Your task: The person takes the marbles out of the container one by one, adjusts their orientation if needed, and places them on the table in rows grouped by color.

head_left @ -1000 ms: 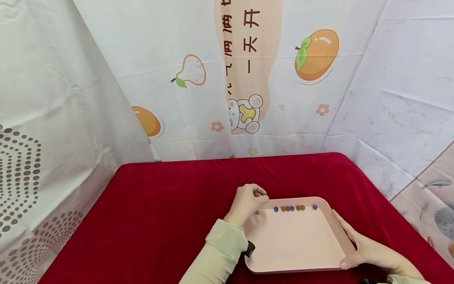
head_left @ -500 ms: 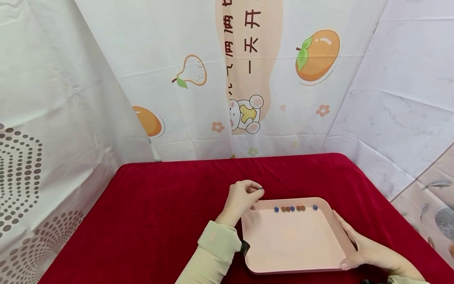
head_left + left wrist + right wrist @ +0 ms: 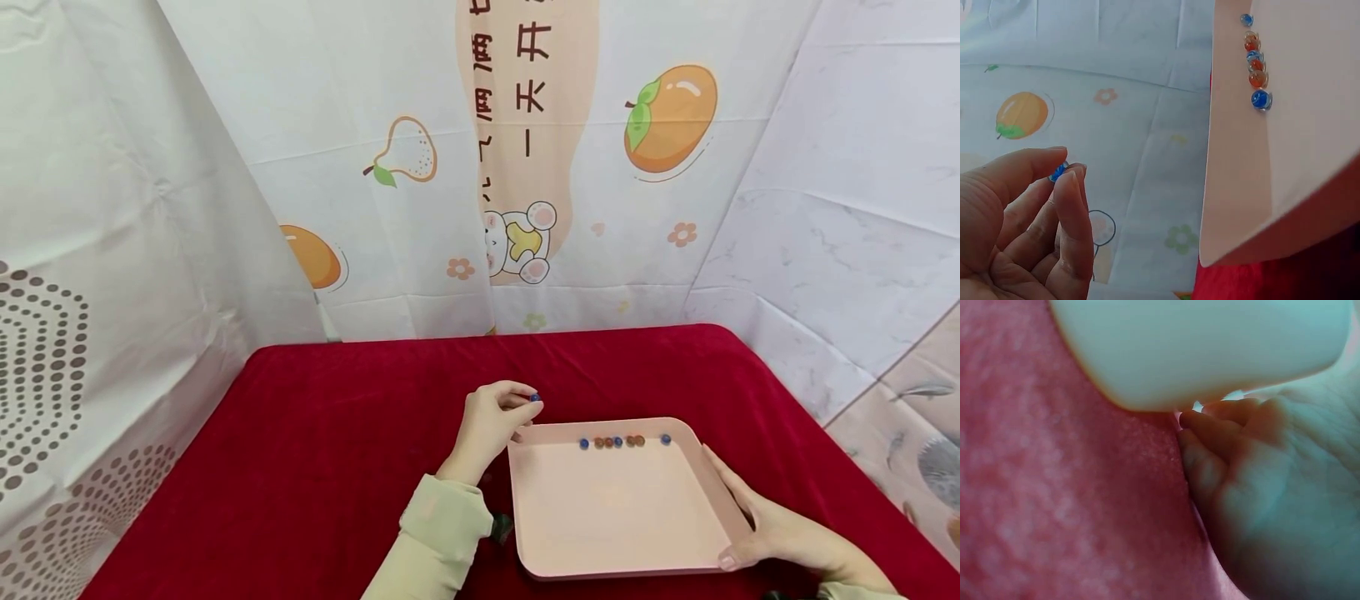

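Above the far left corner of the pink tray (image 3: 611,508), my left hand (image 3: 491,421) pinches a blue marble (image 3: 1058,172) between thumb and fingertips. Inside the tray, several marbles line its far wall: a blue marble (image 3: 583,444) at the left, a cluster of orange-brown and blue ones such as the orange marble (image 3: 1258,79), and a blue marble (image 3: 666,438) apart at the right. My right hand (image 3: 772,529) grips the tray's near right corner, its thumb at the front rim and fingers along the outer right side. The right wrist view is hazy.
A red velvet cloth (image 3: 322,467) covers the table under the tray. Behind it hangs a white printed curtain (image 3: 390,225), with more hanging sheets on the left and right. A dark band (image 3: 501,528) is at my left wrist, beside the tray's left wall.
My left hand has moved left and slightly up from the tray's far wall, carrying the blue marble. My right hand, the tray and the lined-up marbles have stayed in place.
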Demonstrator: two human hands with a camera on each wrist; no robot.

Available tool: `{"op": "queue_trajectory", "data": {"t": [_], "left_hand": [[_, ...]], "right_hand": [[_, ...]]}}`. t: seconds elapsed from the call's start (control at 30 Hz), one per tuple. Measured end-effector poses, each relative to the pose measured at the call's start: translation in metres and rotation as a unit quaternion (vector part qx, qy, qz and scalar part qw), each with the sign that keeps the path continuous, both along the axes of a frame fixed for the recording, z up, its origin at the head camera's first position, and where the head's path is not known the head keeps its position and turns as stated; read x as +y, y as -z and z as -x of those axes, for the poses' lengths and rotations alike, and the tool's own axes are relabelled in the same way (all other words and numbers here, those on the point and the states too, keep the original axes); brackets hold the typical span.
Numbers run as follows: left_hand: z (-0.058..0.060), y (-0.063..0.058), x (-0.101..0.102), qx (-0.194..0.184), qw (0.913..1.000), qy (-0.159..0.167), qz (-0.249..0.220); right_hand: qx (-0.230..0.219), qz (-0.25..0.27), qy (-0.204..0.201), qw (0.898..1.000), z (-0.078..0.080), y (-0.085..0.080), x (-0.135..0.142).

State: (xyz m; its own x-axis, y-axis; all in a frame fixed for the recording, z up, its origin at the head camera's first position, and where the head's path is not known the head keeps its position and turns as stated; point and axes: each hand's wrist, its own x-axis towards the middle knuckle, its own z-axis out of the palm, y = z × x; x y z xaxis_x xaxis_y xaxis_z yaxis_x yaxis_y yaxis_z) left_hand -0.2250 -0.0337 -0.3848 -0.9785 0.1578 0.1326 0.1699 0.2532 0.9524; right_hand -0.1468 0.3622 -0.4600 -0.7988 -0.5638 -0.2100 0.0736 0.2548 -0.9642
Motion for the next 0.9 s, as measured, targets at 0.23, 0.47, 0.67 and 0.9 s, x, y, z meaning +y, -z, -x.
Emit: {"op": "queue_trajectory", "data": {"t": [0.23,0.47,0.67,0.9], "left_hand": [[-0.003,0.005,-0.015,-0.003,0.9999,0.005,-0.008],[-0.005,0.007,-0.028,-0.01,0.9999,0.002,-0.003],[-0.005,0.011,-0.04,-0.02,0.9996,-0.001,0.02],[-0.007,0.02,-0.058,-0.046,0.9981,-0.005,0.04]], "right_hand": [[-0.014,0.003,0.002,1.0,0.0,0.0,0.0],[-0.004,0.004,0.002,1.0,0.0,-0.001,-0.001],[-0.003,0.002,0.004,1.0,-0.001,-0.001,-0.001],[0.002,-0.009,0.006,1.0,-0.002,-0.003,-0.001]]}}
